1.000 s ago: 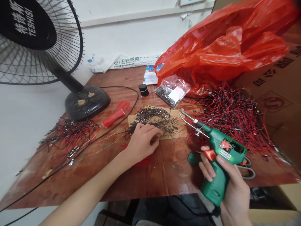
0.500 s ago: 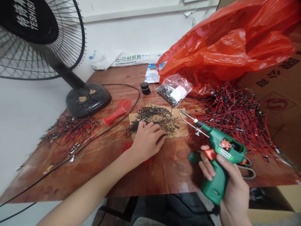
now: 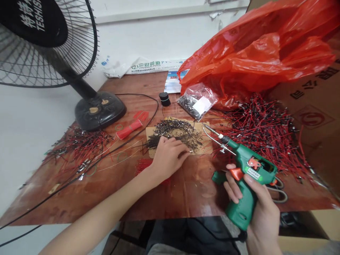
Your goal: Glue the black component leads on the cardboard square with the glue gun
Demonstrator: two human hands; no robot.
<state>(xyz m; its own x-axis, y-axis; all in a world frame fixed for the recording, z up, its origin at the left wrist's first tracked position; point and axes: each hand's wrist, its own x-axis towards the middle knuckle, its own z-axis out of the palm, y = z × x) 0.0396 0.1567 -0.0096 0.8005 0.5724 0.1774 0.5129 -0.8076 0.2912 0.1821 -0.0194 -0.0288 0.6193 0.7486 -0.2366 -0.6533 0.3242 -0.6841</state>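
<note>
My left hand [image 3: 171, 156] is closed over the front of a cardboard sheet [image 3: 207, 148], thumb and fingertip pinching a tiny part with a bright metallic end [image 3: 191, 151]. Small black parts [image 3: 174, 129] lie scattered and bunched on the sheet, just beyond my knuckles. Wrapped round the handle of a green soldering gun [image 3: 245, 198] is my right hand [image 3: 261, 209], with a finger near the orange trigger. The gun's tip points up and left, towards the sheet's right edge. Red wires [image 3: 143, 166] lie partly hidden beneath my left forearm.
A fan [image 3: 99, 109] stands at the left, near a heap of red and black wires [image 3: 79, 148]. A larger wire pile [image 3: 261, 131] lies right, below a red plastic bag [image 3: 252, 60]. A clear bag [image 3: 198, 102], black roll [image 3: 164, 99] and black cable [image 3: 114, 147] are on the table [image 3: 186, 198].
My left hand has shifted slightly right, and a small metallic end now shows at its fingertips. My right hand holds the soldering gun almost unchanged.
</note>
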